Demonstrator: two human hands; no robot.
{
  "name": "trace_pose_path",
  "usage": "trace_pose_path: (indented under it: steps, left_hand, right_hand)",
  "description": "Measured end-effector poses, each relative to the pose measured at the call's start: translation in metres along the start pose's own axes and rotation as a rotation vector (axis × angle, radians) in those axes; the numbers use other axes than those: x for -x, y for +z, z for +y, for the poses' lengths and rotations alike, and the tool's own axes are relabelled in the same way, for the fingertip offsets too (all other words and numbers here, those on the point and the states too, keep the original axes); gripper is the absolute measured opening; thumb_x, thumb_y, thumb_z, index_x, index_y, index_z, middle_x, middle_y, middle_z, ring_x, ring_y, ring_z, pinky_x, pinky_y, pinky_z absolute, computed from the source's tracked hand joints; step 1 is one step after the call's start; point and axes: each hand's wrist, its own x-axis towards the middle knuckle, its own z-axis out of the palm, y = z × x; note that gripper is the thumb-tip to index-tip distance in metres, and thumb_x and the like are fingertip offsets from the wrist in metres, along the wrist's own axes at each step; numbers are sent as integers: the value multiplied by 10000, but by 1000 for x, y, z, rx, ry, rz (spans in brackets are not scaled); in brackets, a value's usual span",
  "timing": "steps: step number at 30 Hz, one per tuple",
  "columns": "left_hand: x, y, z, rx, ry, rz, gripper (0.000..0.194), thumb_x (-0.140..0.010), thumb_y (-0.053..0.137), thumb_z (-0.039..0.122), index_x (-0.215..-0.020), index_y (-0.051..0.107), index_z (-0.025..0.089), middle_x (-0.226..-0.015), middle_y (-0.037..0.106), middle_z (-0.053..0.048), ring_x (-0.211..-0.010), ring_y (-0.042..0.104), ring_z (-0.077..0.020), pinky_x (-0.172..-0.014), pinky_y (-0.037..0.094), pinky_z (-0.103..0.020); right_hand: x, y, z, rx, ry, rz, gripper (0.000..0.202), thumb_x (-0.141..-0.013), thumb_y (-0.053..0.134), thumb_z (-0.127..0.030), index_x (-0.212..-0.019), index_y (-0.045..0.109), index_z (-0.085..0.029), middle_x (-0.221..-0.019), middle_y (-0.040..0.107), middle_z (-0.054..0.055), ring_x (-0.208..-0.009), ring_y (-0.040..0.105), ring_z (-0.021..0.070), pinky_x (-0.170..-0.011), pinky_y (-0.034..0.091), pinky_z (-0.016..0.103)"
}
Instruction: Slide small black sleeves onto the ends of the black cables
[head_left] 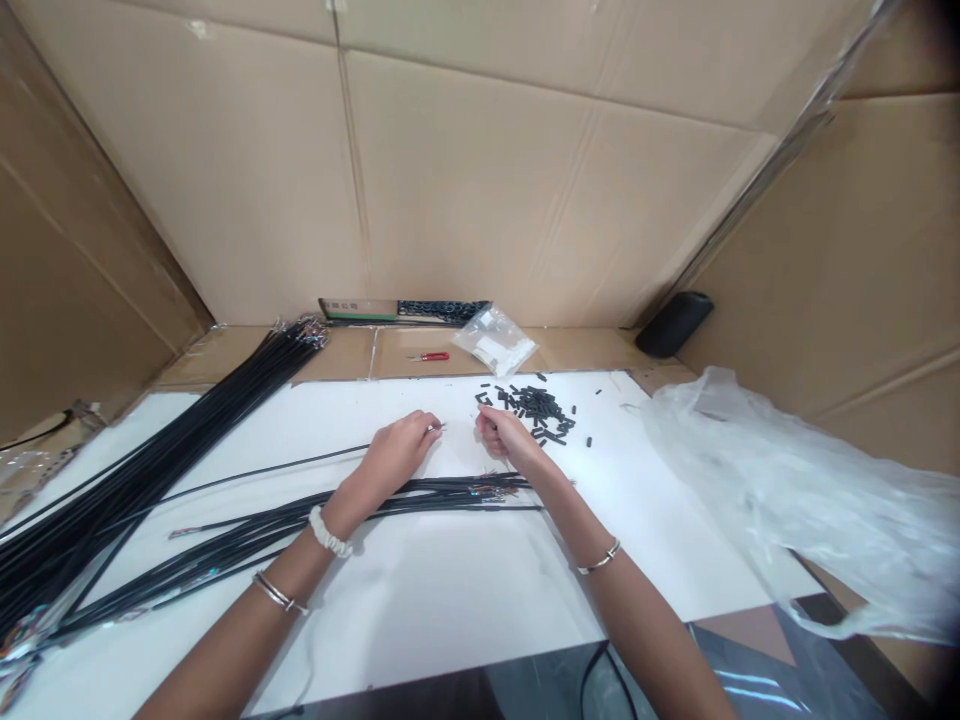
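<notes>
My left hand is closed around the end of a thin black cable, which trails off to the left. The cable's thin tip pokes out beyond the fingertips. My right hand is curled with thumb and fingers pinched together, just left of a pile of short black tubes; what it pinches, if anything, is too small to make out. A small gap separates the two hands. Below them lies a row of black cables with coloured wire ends, passing under both forearms.
A thick bundle of black cables runs along the left. Red-handled snips and a clear plastic bag lie at the back. A black roll stands in the right corner; a large plastic bag covers the right side. Cardboard walls surround the table.
</notes>
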Motion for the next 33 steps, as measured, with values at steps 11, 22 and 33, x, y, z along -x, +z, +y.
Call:
trace_pose_path:
  steps: [11,22,33]
  left_hand:
    - [22,1,18,18,139,180,243,-960,387,262,-924,621,204,-925,605,-24,-797,587,-133,-671,425,-221]
    - [25,5,15,-173,289,302,186,-932,408,193,-879,585,168,-865,607,-37,-764,562,-144,-639,393,-241]
    - [27,8,26,114,105,343,190,-949,426,273,-916,593,189,-883,604,-24,-780,574,-127,-671,408,-221]
  right_hand:
    - [31,37,-3,357,-126,-168,517,-865,421,-584,-628,538,-140,-483,253,-70,-417,193,56,-393,164,207]
    - [40,41,-1,128,-58,-332,394,-878,458,-497,-662,476,-168,-491,190,-92,-418,107,61,-399,76,228]
    - [45,48,-2,478,-492,-122,414,-899,435,-458,-606,418,-166,-575,353,-42,-559,325,86,-554,267,222]
